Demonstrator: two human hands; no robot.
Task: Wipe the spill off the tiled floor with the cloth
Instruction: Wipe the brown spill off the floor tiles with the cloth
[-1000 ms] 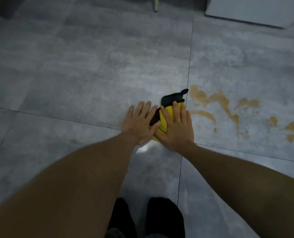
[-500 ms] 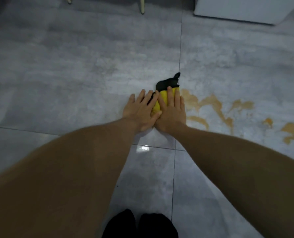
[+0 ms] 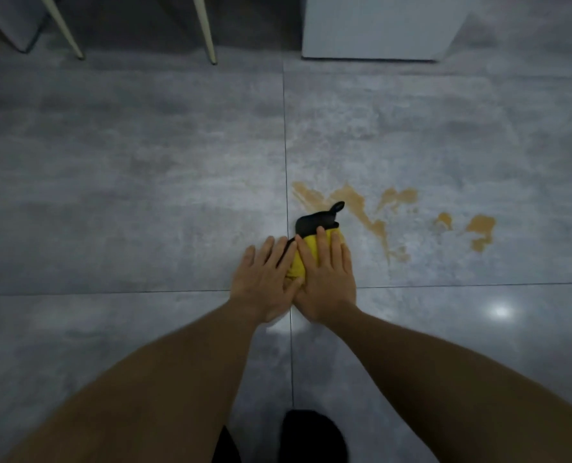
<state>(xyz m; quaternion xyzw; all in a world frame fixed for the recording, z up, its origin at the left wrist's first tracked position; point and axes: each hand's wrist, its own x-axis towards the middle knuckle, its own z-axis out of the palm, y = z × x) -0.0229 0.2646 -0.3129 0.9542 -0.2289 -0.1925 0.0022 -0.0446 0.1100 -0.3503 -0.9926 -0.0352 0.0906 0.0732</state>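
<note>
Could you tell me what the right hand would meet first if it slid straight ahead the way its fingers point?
Probably the brown spill: the right hand presses the cloth, whose black tip already touches the nearest streak.

Looks like a home, prob. dining/kitchen area: large grey floor tiles [image 3: 127, 162], slim pale chair legs [image 3: 204, 31], white appliance or cabinet base [image 3: 378, 28] by the wall.

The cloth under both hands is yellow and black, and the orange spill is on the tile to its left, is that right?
Not quite. The head view shows the spill on the tile to the right of the cloth, not the left. The cloth is yellow and black, pressed flat by the left hand and right hand.
</note>
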